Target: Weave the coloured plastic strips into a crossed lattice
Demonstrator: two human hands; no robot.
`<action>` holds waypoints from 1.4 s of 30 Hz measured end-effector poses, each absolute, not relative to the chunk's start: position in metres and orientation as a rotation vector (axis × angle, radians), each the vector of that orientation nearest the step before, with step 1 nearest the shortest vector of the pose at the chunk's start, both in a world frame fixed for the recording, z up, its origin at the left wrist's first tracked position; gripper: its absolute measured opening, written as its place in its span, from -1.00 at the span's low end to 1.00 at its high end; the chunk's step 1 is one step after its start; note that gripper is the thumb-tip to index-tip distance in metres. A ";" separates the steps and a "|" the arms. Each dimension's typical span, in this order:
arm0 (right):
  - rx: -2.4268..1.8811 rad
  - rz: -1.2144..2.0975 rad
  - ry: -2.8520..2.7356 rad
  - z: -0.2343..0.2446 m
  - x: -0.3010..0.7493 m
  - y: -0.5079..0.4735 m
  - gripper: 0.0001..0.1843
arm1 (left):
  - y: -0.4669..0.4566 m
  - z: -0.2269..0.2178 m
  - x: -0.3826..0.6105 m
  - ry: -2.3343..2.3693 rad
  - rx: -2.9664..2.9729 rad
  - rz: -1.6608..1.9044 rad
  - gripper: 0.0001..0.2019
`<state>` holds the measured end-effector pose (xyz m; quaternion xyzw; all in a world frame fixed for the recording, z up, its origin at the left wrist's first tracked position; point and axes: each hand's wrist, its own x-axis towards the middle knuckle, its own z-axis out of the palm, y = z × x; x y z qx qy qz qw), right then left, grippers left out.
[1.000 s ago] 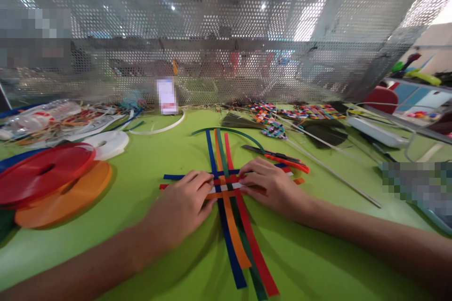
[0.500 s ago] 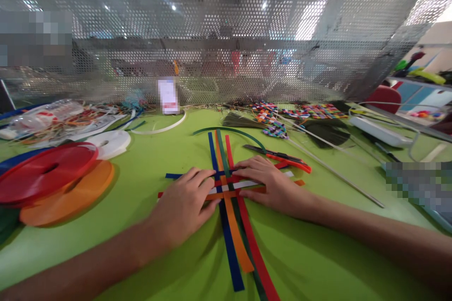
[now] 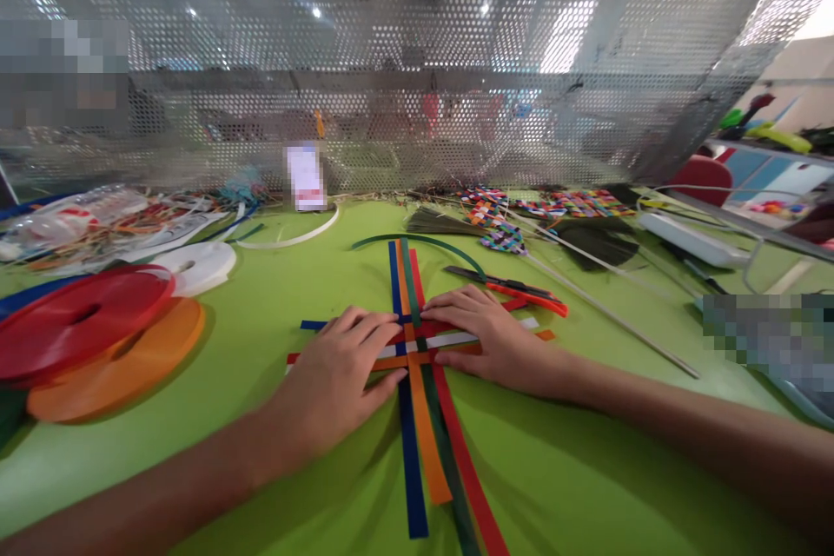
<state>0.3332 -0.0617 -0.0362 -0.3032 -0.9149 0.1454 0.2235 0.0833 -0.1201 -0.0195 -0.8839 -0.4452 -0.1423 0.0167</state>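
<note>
Coloured flat strips (image 3: 417,417) in blue, orange, dark green and red lie woven into a cross on the green table (image 3: 261,295). Shorter blue, red, white and orange strips run crosswise through them. My left hand (image 3: 339,378) lies on the left side of the crossing, fingers stretched flat and pressing the strips. My right hand (image 3: 486,334) lies on the right side, fingers flat on the crossing too. The fingertips of both hands nearly meet over the weave.
Red (image 3: 78,321), orange (image 3: 123,360) and white (image 3: 199,265) strip rolls lie at the left. A red-handled cutter (image 3: 514,288) sits behind my right hand. Thin rods (image 3: 605,313), woven coloured pieces (image 3: 505,234) and a perforated metal screen (image 3: 417,61) stand behind.
Both hands have pushed the upright strips closer together. My right hand's fingers have slid left toward the crossing, and the bundle's near ends have swung a little to the left.
</note>
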 end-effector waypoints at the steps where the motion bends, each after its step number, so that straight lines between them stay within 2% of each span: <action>1: -0.842 0.394 -2.529 -0.036 0.333 -0.062 -0.51 | -0.120 -0.020 0.083 -1.381 -2.746 -0.446 -0.64; 7: -0.845 0.367 -2.515 -0.038 0.334 -0.062 -0.52 | -0.121 -0.021 0.083 -1.385 -2.746 -0.487 -0.68; 15: -0.744 0.366 -2.491 -0.039 0.334 -0.064 -0.67 | -0.122 -0.019 0.085 -1.379 -2.739 -0.518 -0.71; 22: -0.758 0.317 -2.475 -0.037 0.336 -0.065 -0.69 | -0.120 -0.019 0.085 -1.367 -2.748 -0.505 -0.73; 28: -0.747 0.351 -2.382 -0.035 0.338 -0.067 -0.80 | -0.121 -0.018 0.082 -1.350 -2.759 -0.538 -0.72; 34: -0.806 0.376 -2.471 -0.033 0.341 -0.070 -0.64 | -0.121 -0.013 0.080 -1.360 -2.899 -0.453 -0.67; 42: -0.895 0.406 -2.490 -0.036 0.340 -0.068 -0.54 | -0.120 -0.015 0.082 -1.449 -2.903 -0.482 -0.60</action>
